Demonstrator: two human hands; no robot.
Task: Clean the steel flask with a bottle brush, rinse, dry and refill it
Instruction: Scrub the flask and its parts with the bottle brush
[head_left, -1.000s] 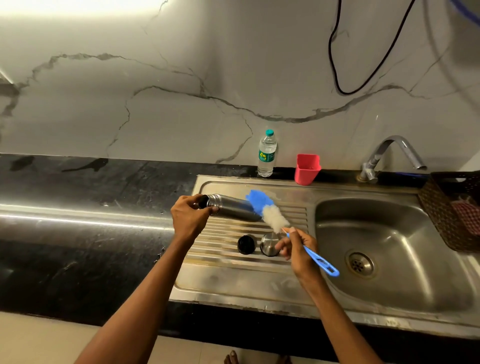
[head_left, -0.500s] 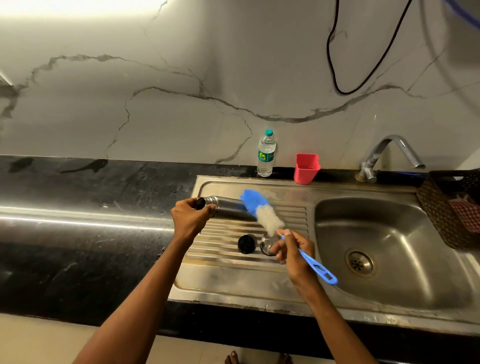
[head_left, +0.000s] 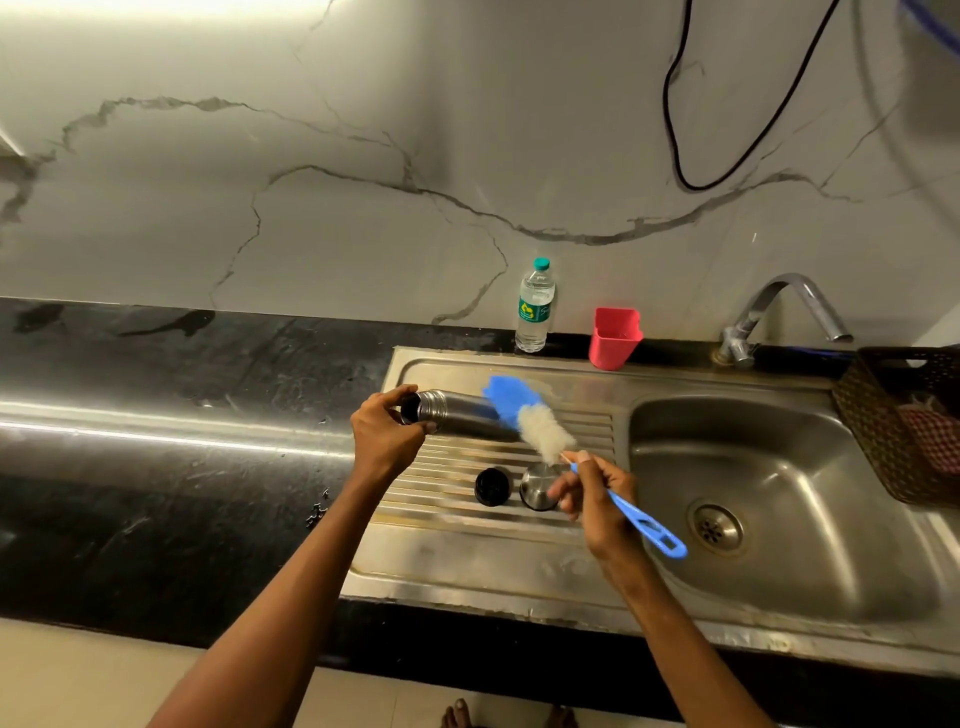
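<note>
Both hands grip: left hand (head_left: 387, 434) curls round flask (head_left: 457, 413), right hand (head_left: 597, 499) pinches brush (head_left: 535, 421).

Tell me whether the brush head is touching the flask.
Cannot tell. In the head view the brush head overlaps the flask body, outside the mouth, but one view cannot show contact or gap. Left hand grips the flask; right hand holds the handle.

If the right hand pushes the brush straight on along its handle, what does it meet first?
Probably the flask: the brush in the right hand points up-left and overlaps the flask's body, not its mouth. Depth is unclear.
</note>
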